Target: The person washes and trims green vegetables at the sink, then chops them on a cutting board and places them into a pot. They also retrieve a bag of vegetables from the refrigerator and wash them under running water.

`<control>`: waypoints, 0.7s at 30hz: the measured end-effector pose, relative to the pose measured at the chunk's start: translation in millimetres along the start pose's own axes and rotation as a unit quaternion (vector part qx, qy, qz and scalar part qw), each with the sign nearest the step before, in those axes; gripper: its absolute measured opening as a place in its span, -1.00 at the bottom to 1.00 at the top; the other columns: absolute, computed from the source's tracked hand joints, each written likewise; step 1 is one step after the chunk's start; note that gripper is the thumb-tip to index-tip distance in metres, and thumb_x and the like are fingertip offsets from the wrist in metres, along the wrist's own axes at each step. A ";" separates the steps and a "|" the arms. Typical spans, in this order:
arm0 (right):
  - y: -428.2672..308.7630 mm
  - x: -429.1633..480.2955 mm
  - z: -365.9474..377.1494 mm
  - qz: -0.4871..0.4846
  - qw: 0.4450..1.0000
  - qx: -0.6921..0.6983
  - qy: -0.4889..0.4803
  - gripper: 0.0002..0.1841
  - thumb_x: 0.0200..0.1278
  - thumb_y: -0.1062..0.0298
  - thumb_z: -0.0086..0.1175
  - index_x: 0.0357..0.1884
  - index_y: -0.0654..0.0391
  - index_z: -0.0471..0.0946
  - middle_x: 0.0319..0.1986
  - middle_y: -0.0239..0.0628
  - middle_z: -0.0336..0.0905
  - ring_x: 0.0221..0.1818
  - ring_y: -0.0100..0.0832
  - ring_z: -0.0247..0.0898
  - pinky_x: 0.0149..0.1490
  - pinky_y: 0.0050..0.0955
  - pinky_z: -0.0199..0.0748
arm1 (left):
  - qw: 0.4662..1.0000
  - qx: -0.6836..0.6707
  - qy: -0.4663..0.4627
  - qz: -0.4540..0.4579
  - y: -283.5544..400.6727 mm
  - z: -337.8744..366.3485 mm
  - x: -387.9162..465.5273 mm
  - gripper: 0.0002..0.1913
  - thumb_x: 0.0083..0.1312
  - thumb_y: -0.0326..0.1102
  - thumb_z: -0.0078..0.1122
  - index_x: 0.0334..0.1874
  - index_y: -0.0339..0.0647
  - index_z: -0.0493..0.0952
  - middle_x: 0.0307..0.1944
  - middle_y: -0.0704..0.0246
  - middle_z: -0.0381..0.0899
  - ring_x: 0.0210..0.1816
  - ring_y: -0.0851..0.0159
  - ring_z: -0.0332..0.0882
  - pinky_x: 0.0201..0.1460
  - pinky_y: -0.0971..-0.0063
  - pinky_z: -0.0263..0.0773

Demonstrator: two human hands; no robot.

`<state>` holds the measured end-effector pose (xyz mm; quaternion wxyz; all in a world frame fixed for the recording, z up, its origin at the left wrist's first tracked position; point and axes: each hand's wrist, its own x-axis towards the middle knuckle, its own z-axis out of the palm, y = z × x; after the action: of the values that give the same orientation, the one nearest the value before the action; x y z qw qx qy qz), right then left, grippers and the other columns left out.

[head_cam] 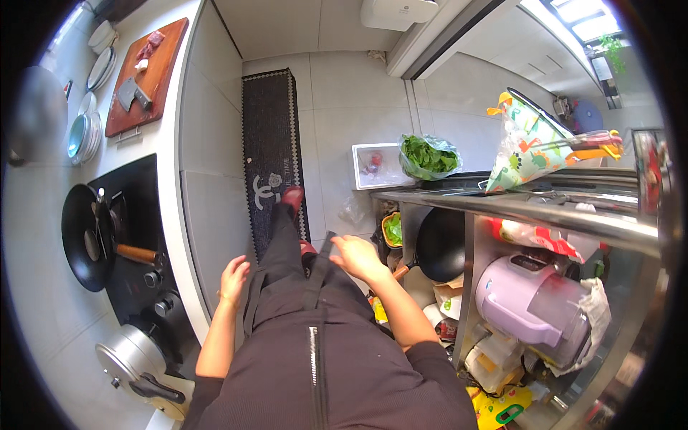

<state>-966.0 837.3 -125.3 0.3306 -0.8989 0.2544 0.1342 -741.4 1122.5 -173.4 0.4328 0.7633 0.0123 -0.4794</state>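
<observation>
My left hand [233, 278] hangs beside my thigh near the counter front, fingers somewhat apart and holding nothing. My right hand [356, 258] is over my other leg, by the end of a dark strap [321, 269] of my clothing; whether the fingers grip it I cannot tell. To the left, a cleaver [129, 94] lies on a wooden cutting board [121, 121], below a small white piece and some raw meat [150, 45]. A black wok [80, 236] with a wooden handle rests on the cooktop [134, 199], and a metal pressure cooker [131, 352] stands nearer to me.
A dark floor mat [269, 123] runs ahead under my feet. Right of it are a white foam box [357, 166] and bagged leafy greens [430, 157]. A metal rack [516, 212] on the right holds another wok [443, 244] and a purple appliance [516, 301]. Bowls [83, 140] sit by the board.
</observation>
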 end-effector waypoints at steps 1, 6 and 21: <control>9.9 -3.0 -3.2 0.026 1.000 0.011 0.007 -0.53 0.09 0.15 0.28 0.02 0.14 0.50 -0.23 -0.09 0.58 -0.11 -0.03 0.53 -0.03 -0.16 0.48 | 0.996 0.088 -0.017 0.026 14.8 11.3 23.8 -0.49 0.34 -0.11 0.18 0.26 -0.22 0.43 0.05 0.24 0.60 0.07 0.29 0.55 0.12 0.47 0.44; 40.7 5.2 -21.4 0.184 0.982 0.047 0.006 -0.52 0.10 0.13 0.28 0.03 0.15 0.51 -0.14 -0.07 0.58 -0.06 -0.05 0.52 0.01 -0.17 0.48 | 0.933 0.310 -0.175 0.058 77.4 65.8 124.1 -0.38 0.28 0.11 0.17 0.25 -0.19 0.46 0.18 0.11 0.53 0.23 0.11 0.48 0.29 0.34 0.33; 0.9 -29.1 -34.5 0.515 0.760 0.304 0.256 -0.54 0.20 0.05 0.21 0.07 0.08 0.51 -0.21 -0.13 0.63 -0.12 -0.12 0.57 -0.08 -0.19 0.50 | 0.674 0.592 -0.373 0.237 250.7 215.9 370.2 -0.59 0.21 -0.03 0.23 -0.10 -0.27 0.62 -0.17 0.10 0.69 -0.10 0.05 0.65 0.01 0.26 0.50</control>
<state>-988.2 824.5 -88.1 0.3898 -0.4859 0.7815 -0.0348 -588.4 673.9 -321.4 -0.0422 0.5947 -0.6177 -0.5128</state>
